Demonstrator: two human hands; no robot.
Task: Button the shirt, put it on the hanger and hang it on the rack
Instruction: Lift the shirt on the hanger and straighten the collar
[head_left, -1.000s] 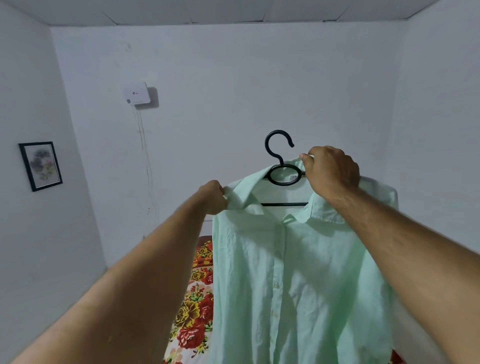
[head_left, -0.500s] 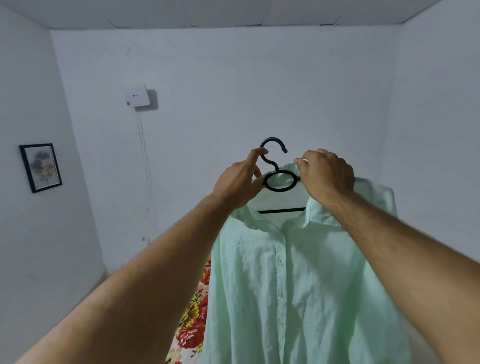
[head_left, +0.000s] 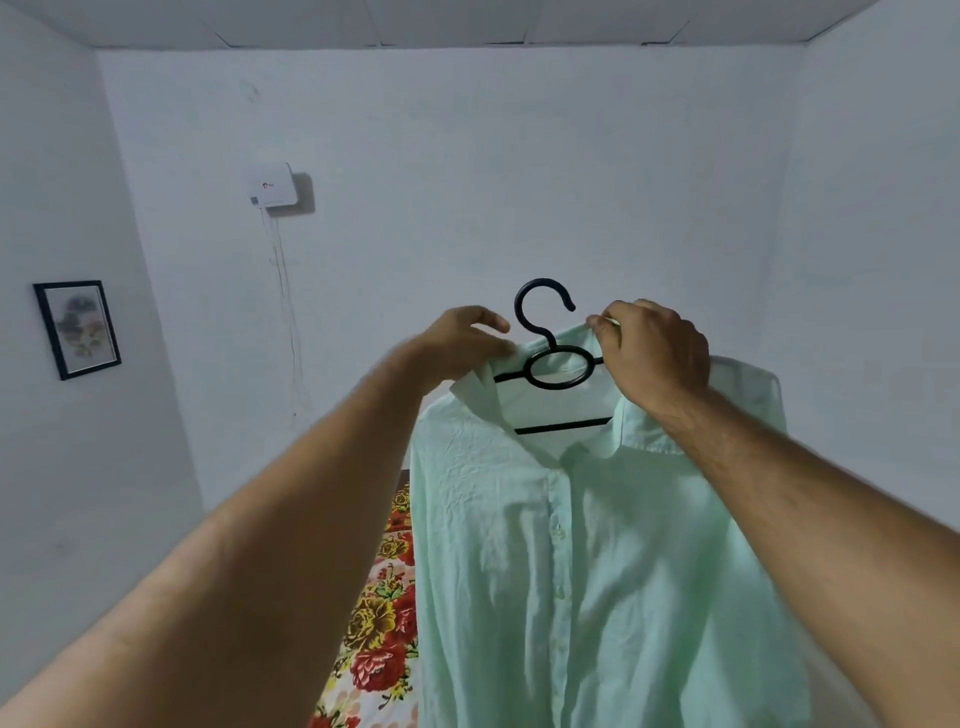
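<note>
A: Any writing?
B: The wall box (head_left: 274, 185), up left of the left hand (head_left: 457, 345), bears an unreadable red mark.
A: The shirt (head_left: 597, 571)?
B: Mint-green, creased, buttoned, on a black hanger (head_left: 563, 427) between the hands. The left hand and the right hand (head_left: 657, 353) each pinch its collar.

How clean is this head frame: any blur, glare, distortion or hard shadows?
Head view: wide-angle lens bows wall and ceiling edges; light even and soft, no glare; wall box casts a small shadow; shirt and hanger are sharp, left hand slightly soft.
</note>
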